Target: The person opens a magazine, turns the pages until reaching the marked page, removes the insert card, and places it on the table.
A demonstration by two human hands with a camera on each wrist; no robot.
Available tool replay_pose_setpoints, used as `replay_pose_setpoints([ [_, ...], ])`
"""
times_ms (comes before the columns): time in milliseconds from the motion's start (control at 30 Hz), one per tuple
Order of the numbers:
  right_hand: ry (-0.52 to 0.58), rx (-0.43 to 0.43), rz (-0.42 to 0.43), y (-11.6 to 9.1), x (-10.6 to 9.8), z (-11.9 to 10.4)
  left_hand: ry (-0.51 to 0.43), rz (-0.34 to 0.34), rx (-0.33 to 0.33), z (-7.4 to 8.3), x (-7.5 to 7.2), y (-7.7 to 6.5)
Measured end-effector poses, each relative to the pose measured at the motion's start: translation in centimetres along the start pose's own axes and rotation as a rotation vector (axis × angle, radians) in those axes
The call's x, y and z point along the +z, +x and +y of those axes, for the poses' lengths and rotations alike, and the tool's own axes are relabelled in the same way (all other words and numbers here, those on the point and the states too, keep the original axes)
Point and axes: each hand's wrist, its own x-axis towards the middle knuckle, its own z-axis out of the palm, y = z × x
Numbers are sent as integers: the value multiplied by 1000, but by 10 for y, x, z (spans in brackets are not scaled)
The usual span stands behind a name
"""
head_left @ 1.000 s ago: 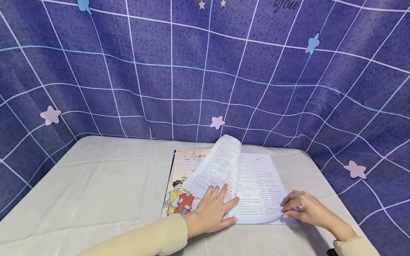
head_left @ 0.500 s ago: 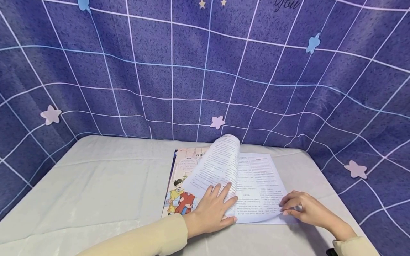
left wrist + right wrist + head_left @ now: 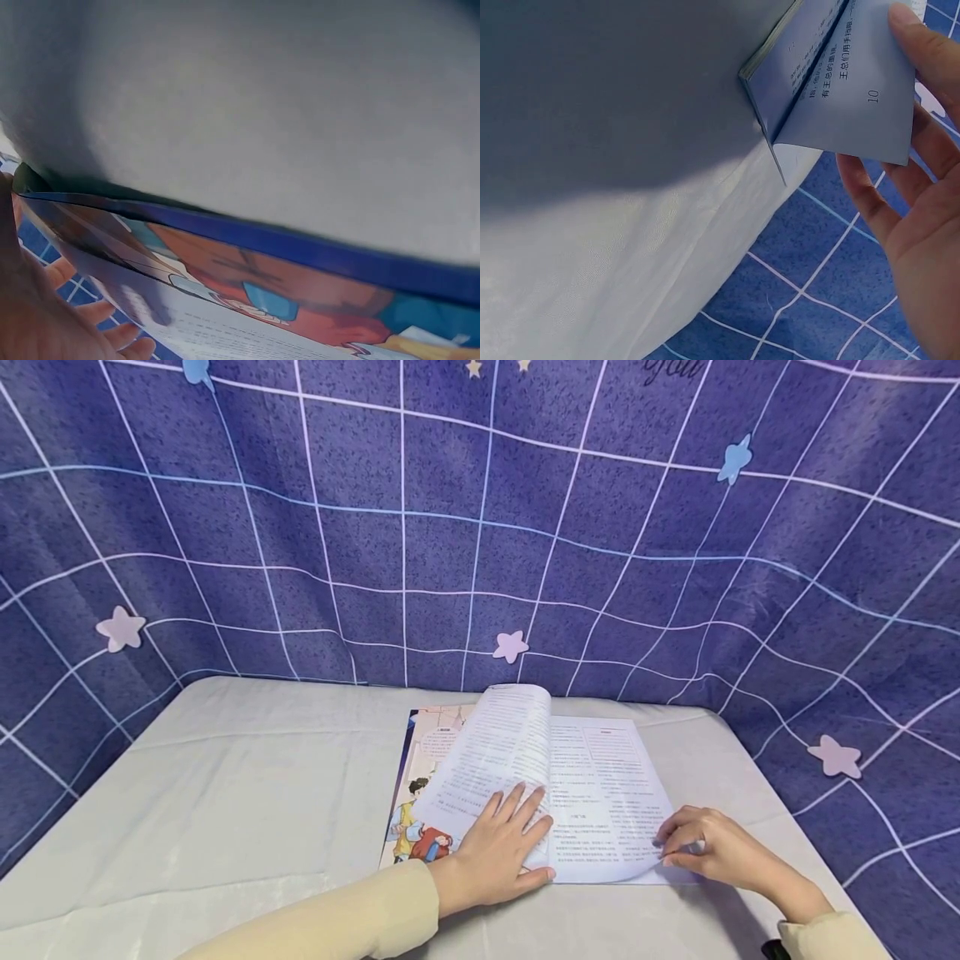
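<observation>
Magazine (image 3: 581, 785) lies open on the pale-covered desk (image 3: 247, 785), blue curtain (image 3: 375, 543) behind it. Your left hand (image 3: 501, 852) rests, fingers extended, over a bowed leaf (image 3: 495, 743) at the magazine's near middle; your right hand (image 3: 705, 847), at the magazine's near right corner, pinches a page (image 3: 862, 97).

The book (image 3: 607, 785) has thin, smooth paper pages. The pale cloth (image 3: 247, 793) looks matt and lightly creased, the blue curtain (image 3: 345, 552) is rippled fabric, and the cream sleeves (image 3: 352, 910) are matt cloth.
</observation>
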Motion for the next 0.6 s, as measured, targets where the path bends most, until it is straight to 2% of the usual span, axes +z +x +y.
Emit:
replay_pose_setpoints([
  [267, -43, 15, 0, 1, 0, 0, -7, 0, -3, -1, 2, 0],
  [600, -36, 61, 0, -2, 1, 1, -21, 5, -5, -1, 2, 0],
])
